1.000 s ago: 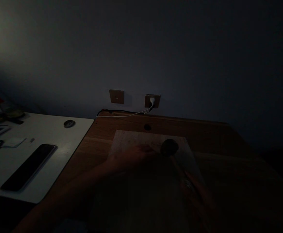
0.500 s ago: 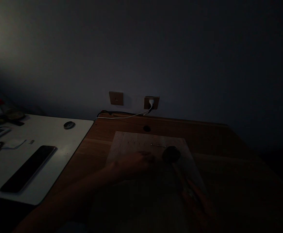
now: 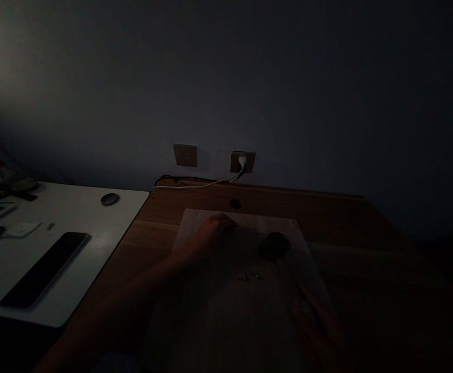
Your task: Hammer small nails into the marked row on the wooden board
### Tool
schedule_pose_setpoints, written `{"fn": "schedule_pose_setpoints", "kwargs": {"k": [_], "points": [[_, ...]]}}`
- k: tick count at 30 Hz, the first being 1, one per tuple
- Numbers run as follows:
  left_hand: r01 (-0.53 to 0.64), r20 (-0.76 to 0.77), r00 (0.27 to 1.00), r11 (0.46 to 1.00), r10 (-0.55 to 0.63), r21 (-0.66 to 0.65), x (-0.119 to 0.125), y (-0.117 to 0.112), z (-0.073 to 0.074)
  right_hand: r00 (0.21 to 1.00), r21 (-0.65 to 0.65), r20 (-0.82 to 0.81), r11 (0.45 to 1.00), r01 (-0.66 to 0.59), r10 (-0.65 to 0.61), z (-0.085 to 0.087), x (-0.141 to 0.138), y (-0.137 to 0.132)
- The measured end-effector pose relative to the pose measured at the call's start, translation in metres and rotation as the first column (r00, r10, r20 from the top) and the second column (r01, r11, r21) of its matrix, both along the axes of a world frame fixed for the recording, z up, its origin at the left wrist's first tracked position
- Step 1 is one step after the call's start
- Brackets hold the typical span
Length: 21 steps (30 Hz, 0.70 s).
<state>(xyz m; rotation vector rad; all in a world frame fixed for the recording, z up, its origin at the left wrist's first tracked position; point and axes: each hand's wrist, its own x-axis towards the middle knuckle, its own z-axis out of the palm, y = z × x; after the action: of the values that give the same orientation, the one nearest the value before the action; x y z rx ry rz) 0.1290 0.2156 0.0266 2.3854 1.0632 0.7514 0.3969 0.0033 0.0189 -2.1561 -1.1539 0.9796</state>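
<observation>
The picture is very dark. My right hand (image 3: 321, 324) is closed round the pale handle of a mallet, whose dark rounded head (image 3: 275, 245) rests on or just over a flat board (image 3: 210, 331). At the board's far side is my left hand (image 3: 216, 230), fingers curled together; whatever they may hold is too small and dark to see. Several small, thin metal pieces like nails or screws (image 3: 249, 277) lie loose in the board's middle. To the right of my left fingers, small shiny bits (image 3: 265, 232) show near the far edge.
A wooden desk (image 3: 346, 228) carries the board. On a white table (image 3: 98, 243) to the left are a phone (image 3: 47, 269), a small round dish (image 3: 110, 199) and tools. A white cable (image 3: 195, 186) runs to a wall socket (image 3: 243, 162) behind.
My left hand has moved away from me to the board's far side, uncovering the loose metal pieces. My right hand and the mallet have stayed nearly where they were.
</observation>
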Motion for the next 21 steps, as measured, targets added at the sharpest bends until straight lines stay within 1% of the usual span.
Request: {"fn": "schedule_pose_setpoints", "kwargs": {"k": [2,5,7,8,13,15,18,21], "points": [[-0.021,0.016,1.000,1.000,0.021,0.007,0.000,-0.001,-0.001,0.999,-0.038,-0.032,0.999,-0.020,0.019,0.005,0.002,0.001],[-0.053,0.047,0.997,0.998,0.053,-0.017,-0.001,0.000,-0.003,0.999,-0.050,-0.029,0.998,-0.032,0.030,0.012,0.001,0.004],[-0.050,0.047,0.998,0.998,0.051,-0.024,-0.002,0.000,-0.005,0.999,-0.073,-0.024,0.997,-0.039,0.038,0.016,-0.003,0.004],[-0.041,0.043,0.998,0.999,0.042,-0.023,-0.002,0.000,-0.005,0.999,-0.074,-0.024,0.997,-0.023,0.021,0.017,-0.006,0.003],[-0.023,0.042,0.999,1.000,0.022,0.018,-0.002,-0.005,-0.011,0.998,0.039,-0.029,0.998,0.050,-0.048,0.025,-0.017,0.001],[-0.031,0.059,0.998,0.999,0.029,0.035,-0.001,-0.005,-0.013,1.000,0.016,-0.012,1.000,0.015,-0.015,0.028,-0.017,0.001],[-0.050,0.079,0.996,0.999,0.048,0.021,0.000,-0.003,-0.014,0.998,0.006,0.012,0.999,-0.054,0.054,0.026,-0.015,0.001],[-0.057,0.085,0.995,0.998,0.058,-0.005,0.000,0.000,-0.014,0.998,0.017,0.066,1.000,-0.014,0.013,0.015,-0.011,0.000]]}}
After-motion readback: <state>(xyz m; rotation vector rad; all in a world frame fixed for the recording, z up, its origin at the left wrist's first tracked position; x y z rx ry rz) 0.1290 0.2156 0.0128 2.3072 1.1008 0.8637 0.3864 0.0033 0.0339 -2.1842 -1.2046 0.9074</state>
